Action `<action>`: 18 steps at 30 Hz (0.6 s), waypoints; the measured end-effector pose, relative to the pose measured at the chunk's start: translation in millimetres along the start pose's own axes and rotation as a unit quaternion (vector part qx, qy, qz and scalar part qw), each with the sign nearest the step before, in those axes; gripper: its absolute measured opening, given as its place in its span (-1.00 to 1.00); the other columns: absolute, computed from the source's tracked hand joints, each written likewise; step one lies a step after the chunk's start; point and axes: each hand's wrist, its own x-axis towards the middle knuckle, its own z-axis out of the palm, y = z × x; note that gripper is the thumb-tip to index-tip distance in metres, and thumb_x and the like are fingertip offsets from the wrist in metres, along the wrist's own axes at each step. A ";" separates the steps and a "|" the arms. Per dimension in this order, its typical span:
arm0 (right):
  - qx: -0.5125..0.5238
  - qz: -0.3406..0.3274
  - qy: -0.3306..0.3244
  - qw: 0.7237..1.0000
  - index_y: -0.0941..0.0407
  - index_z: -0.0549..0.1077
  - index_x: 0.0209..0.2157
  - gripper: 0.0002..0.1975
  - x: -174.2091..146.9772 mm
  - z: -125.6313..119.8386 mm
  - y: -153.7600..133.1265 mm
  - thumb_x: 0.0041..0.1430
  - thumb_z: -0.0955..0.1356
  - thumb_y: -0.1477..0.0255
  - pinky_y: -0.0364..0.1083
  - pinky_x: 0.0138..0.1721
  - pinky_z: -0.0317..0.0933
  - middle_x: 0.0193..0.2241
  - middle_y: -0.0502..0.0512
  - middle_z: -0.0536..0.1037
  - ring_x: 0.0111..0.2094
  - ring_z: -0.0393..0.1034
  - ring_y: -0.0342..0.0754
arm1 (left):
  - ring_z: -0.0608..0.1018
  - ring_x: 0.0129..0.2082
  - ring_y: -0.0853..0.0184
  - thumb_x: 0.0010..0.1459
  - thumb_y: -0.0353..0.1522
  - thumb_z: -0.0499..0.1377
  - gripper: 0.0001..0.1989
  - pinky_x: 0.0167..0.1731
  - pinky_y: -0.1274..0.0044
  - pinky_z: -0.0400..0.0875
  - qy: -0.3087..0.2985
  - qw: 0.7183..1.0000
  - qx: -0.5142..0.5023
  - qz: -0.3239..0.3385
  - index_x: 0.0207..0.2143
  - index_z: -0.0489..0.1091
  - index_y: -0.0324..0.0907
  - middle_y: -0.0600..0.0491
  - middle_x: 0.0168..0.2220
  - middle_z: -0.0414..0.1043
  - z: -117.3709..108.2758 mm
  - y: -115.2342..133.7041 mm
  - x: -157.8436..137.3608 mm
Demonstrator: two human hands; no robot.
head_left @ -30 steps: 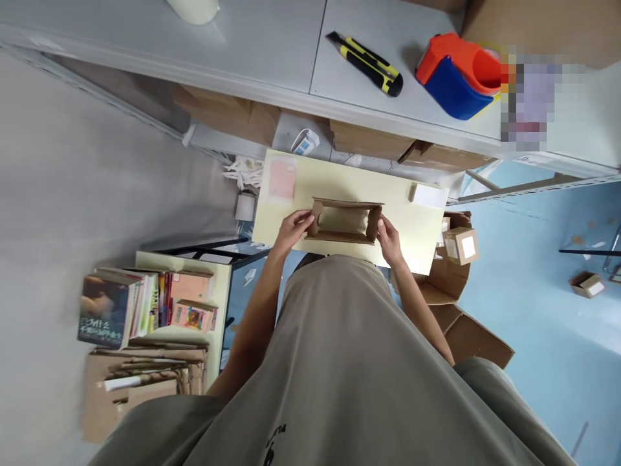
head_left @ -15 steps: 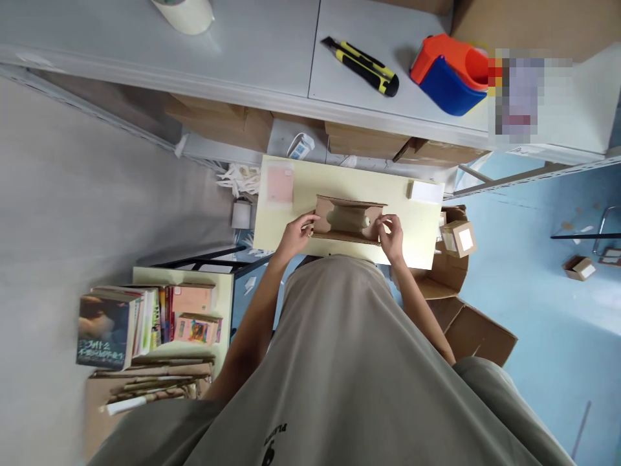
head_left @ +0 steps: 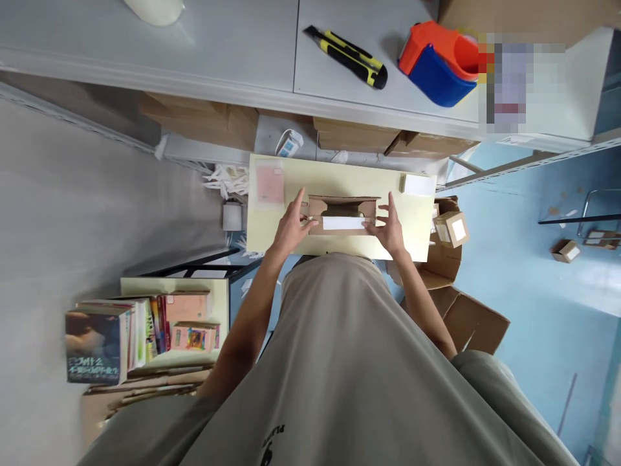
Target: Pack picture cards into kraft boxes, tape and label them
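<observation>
A small brown cardboard box lies on the pale yellow board in front of me, its top partly uncovered and its inside in shadow. Along its near side, a flap with a white label faces up. My left hand is at the box's left end, thumb touching the flap and the other fingers spread. At the right end is my right hand, its thumb on the flap by the label and its fingers stretched apart. What lies inside the box is mostly hidden.
A pink booklet and a white box lie on the board. The grey shelf ahead bears a utility knife and an orange-blue tape dispenser. Books stand lower left; an open carton is right.
The box's near flap has folded inward, bringing the white label into view. My fingers have gone from pinching the box's ends to spread, with thumbs on the flap. The view has shifted slightly.
</observation>
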 end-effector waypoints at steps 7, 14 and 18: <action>-0.051 -0.068 -0.029 0.996 -0.09 0.76 0.10 -0.29 1.9 -13.6 1.0 0.36 0.48 -0.39 0.33 0.06 0.84 0.27 0.23 0.58 0.09 0.73 0.28 | 0.73 0.17 0.08 0.47 -0.30 0.41 -0.61 0.33 0.28 0.66 -0.033 0.995 0.052 0.074 0.29 0.67 0.02 -0.12 0.30 0.59 -7.2 5.2 0.4; -0.021 -0.066 -0.010 0.998 -0.13 0.85 0.04 -0.27 2.7 -11.4 10.7 0.34 0.46 -0.43 0.41 0.15 0.81 0.29 0.21 0.63 0.17 0.70 0.31 | 0.72 0.08 0.15 0.46 -0.27 0.42 -0.61 0.26 0.30 0.69 0.003 0.998 0.021 0.057 0.29 0.63 -0.01 -0.11 0.27 0.56 10.3 2.5 -5.7; -0.006 -0.062 -0.005 0.998 -0.12 0.88 -0.05 -0.27 0.6 -8.3 12.4 0.28 0.49 -0.45 0.38 0.09 0.84 0.23 0.21 0.65 0.14 0.70 0.29 | 0.72 0.01 0.18 0.42 -0.28 0.44 -0.63 0.20 0.29 0.72 0.003 0.999 0.002 0.043 0.23 0.62 -0.04 -0.10 0.21 0.54 14.5 -0.1 -5.2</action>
